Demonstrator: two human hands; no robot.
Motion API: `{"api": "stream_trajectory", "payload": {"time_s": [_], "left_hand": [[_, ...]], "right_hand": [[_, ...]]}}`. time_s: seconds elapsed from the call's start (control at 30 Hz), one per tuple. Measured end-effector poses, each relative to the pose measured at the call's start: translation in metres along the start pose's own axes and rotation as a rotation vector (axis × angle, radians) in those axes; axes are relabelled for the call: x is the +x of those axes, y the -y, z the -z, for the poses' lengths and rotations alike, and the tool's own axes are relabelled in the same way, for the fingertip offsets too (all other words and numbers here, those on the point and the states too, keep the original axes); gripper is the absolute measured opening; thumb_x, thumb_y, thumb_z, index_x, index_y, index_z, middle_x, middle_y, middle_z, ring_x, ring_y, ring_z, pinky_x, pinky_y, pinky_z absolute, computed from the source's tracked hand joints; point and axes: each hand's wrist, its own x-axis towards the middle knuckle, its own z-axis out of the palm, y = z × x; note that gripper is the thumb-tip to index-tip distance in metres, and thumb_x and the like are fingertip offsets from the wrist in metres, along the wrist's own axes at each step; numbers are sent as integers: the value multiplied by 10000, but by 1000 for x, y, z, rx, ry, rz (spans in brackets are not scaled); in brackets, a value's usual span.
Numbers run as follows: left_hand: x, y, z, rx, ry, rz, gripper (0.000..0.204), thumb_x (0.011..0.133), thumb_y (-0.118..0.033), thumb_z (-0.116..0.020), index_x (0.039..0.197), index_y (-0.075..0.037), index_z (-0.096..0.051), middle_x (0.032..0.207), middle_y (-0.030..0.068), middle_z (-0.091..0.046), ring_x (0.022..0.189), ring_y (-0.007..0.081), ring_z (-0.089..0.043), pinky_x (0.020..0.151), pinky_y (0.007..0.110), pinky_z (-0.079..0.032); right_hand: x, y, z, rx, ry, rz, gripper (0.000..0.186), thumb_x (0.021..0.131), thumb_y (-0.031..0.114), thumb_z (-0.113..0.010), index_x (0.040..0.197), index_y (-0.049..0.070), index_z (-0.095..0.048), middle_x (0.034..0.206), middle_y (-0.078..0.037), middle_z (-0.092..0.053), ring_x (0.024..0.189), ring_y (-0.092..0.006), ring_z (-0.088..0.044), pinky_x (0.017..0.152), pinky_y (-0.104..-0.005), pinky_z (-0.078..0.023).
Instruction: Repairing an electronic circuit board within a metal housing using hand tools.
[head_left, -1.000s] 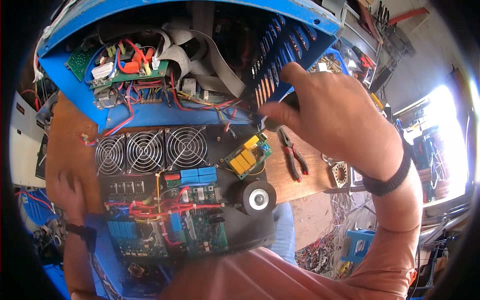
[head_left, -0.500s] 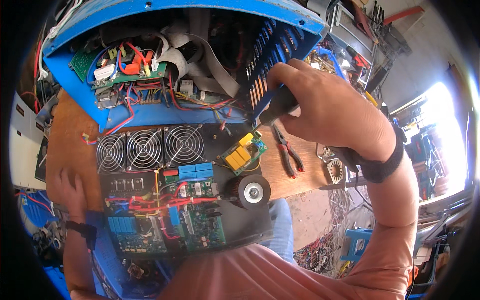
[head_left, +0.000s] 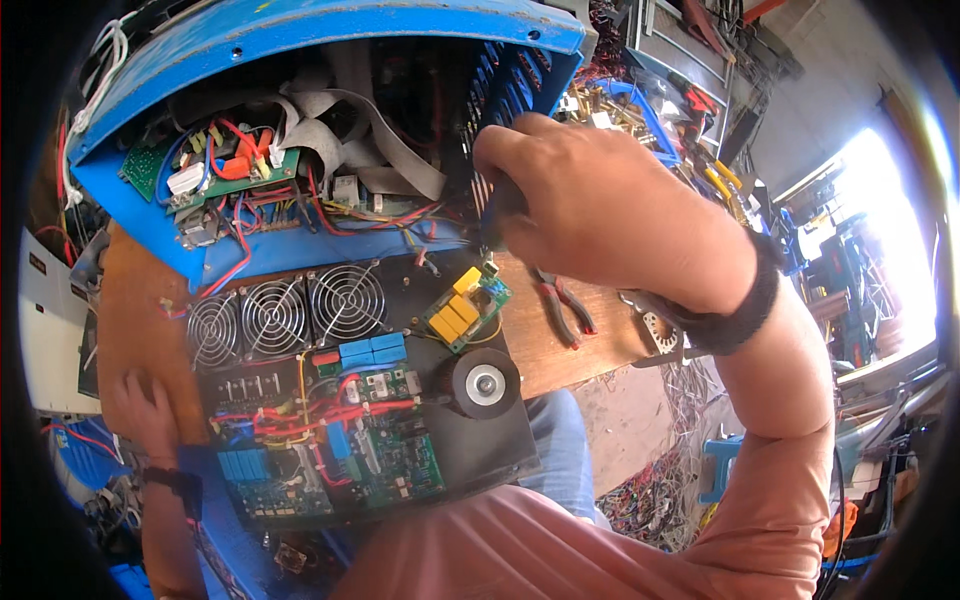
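My right hand (head_left: 590,205) is wrapped around a dark-handled screwdriver (head_left: 507,205) beside the vented side of a blue metal case. Its shaft points down at the upper edge of a small green circuit board (head_left: 492,292) with yellow block capacitors (head_left: 452,318). Whether the tip touches a screw is too small to tell. That board lies on a black panel (head_left: 420,285) carrying fans (head_left: 347,303), larger circuit boards (head_left: 400,450), red wires and a round black coil (head_left: 480,384). My left hand (head_left: 148,412) lies flat at the left of the wooden table, fingers apart, holding nothing.
The open blue case (head_left: 330,38) stands behind the panel, with a circuit board, wires and grey ribbon cables (head_left: 385,150) inside. Red-handled pliers (head_left: 566,312) lie right of the small board. A blue tray of brass parts (head_left: 640,110) sits at the far right.
The view has shifted, moving most things slightly left. My right hand stays on the screwdriver, which now appears more upright over the small board. The left hand stays on the table.
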Motion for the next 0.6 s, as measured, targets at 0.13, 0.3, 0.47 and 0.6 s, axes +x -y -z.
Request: {"api": "stream_trajectory", "payload": {"time_s": [0.13, 0.3, 0.47, 0.6], "left_hand": [[-1, -6, 7, -15, 35, 27, 430, 914, -229, -610, 1251, 29, -540, 1321, 252, -500, 1248, 428, -453, 1055, 479, -364], [-3, -6, 4, -69, -21, -10, 401, 911, -179, -595, 1247, 28, -522, 1306, 234, -471, 1217, 417, -446, 1043, 462, -350], [-3, -4, -2, -51, -37, -3, 410, 917, -195, -597, 1252, 28, -517, 1312, 233, -467, 1220, 421, -442, 1044, 460, -349], [-3, -4, -2, -112, -42, 1, 412, 910, -214, -608, 1242, 19, -535, 1276, 250, -508, 1204, 432, -463, 1032, 479, -367]], "right_hand": [[-3, 0, -3, 0, 34, -105, 378, 805, 232, -713, 1094, 33, -573, 823, -189, -660, 822, -387, -664, 734, -459, -530], [-5, 4, 2, 107, 31, -14, 424, 796, 225, -725, 1153, 54, -571, 982, -175, -632, 942, -356, -642, 806, -453, -513], [1, 5, 5, -121, 198, -234, 382, 806, 213, -704, 1113, 17, -589, 1007, -199, -628, 928, -366, -663, 786, -442, -543], [-1, 4, 2, -3, 36, -2, 374, 811, 259, -702, 1051, -13, -607, 978, -231, -640, 884, -358, -685, 743, -440, -564]]}}
